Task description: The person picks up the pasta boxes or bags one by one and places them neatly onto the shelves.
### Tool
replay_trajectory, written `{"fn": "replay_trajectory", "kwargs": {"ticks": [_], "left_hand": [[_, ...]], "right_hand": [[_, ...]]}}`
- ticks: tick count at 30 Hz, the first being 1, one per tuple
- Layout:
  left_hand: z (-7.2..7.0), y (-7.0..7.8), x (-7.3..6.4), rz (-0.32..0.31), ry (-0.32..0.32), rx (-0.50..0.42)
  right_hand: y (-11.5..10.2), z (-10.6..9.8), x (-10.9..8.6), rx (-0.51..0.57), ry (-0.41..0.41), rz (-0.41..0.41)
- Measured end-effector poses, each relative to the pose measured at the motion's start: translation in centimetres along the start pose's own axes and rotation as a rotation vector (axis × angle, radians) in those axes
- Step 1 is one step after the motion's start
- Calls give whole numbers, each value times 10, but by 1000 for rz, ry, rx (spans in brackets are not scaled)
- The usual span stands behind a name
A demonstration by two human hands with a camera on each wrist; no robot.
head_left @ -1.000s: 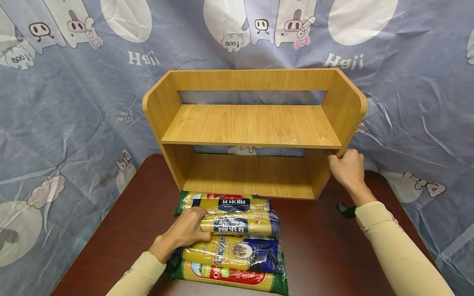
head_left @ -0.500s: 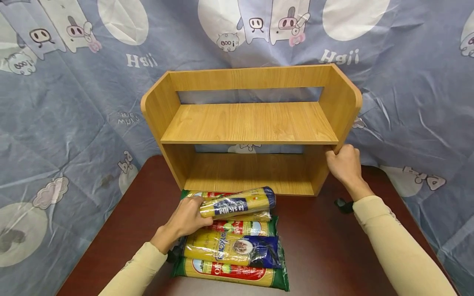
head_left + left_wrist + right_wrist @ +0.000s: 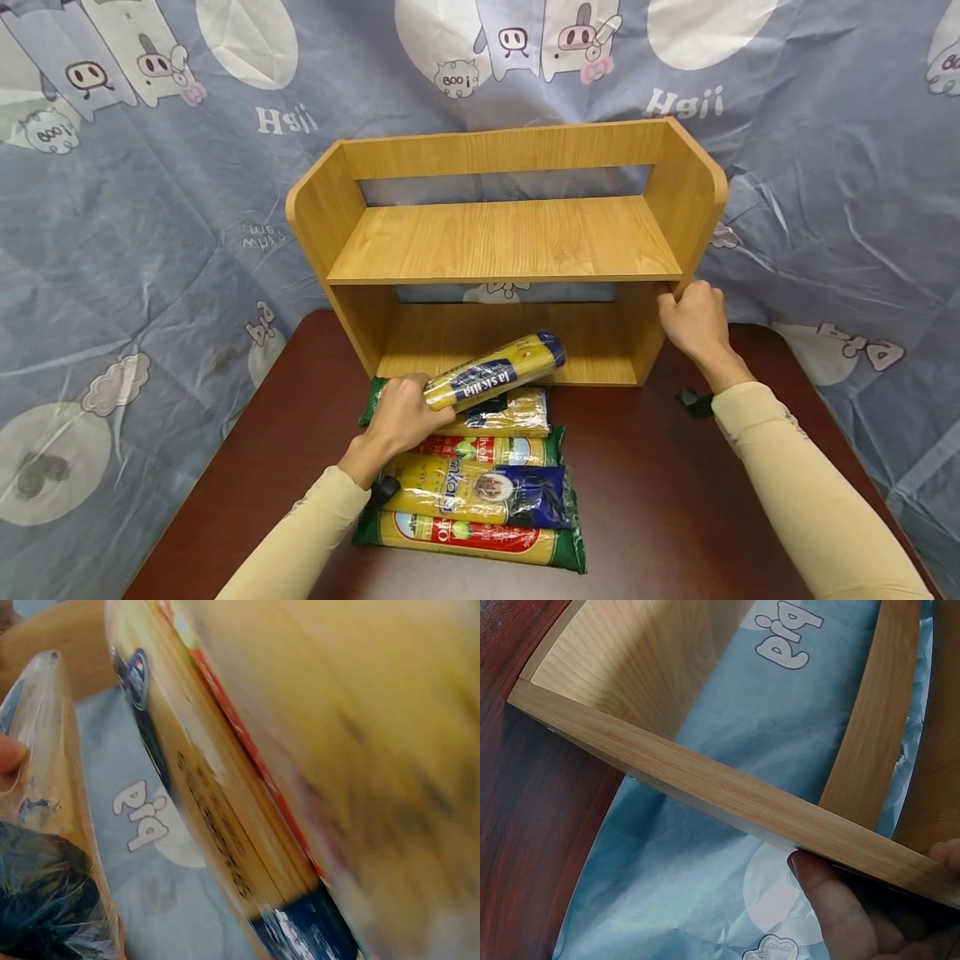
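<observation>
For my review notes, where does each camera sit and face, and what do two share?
Head: on the head, facing forward and down at the wooden shelf and pasta packets; left hand, right hand and sleeves show.
Left wrist: on that wrist, facing packets close up; a fingertip shows at the left edge.
Right wrist: on that wrist, facing the shelf's side panel; fingers show lower right.
Shared: head and right wrist both show the right hand gripping that panel.

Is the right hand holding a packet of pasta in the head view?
No, in that view the right hand grips the side panel of the wooden shelf.
</observation>
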State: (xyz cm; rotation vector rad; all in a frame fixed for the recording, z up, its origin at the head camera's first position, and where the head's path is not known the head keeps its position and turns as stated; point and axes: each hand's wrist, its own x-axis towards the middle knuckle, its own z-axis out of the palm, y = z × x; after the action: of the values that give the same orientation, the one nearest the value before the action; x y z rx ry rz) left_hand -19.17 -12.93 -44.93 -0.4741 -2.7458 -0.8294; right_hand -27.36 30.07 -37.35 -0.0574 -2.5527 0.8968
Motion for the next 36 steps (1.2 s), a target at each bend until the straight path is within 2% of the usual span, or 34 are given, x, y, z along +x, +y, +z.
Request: {"fn": "replay_trajectory", "kwargs": {"ticks": [8,14,20,31,36], "left_hand": [[10,17,17,-36,65,-52],[12,30,32,-63,61,-106],[20,38,40,-80,50,-101],[46,47,56,-132,61,-206],[54,54,64,-153,73,-262]], "right_hand": [[-2,-1,1,8,8,-3],[-3,-1,1,6,19,-13],[-1,1,0,0,6,-5],[-1,2,-3,8,-9,-2],[-1,4,-1,-2,29,-31]]}}
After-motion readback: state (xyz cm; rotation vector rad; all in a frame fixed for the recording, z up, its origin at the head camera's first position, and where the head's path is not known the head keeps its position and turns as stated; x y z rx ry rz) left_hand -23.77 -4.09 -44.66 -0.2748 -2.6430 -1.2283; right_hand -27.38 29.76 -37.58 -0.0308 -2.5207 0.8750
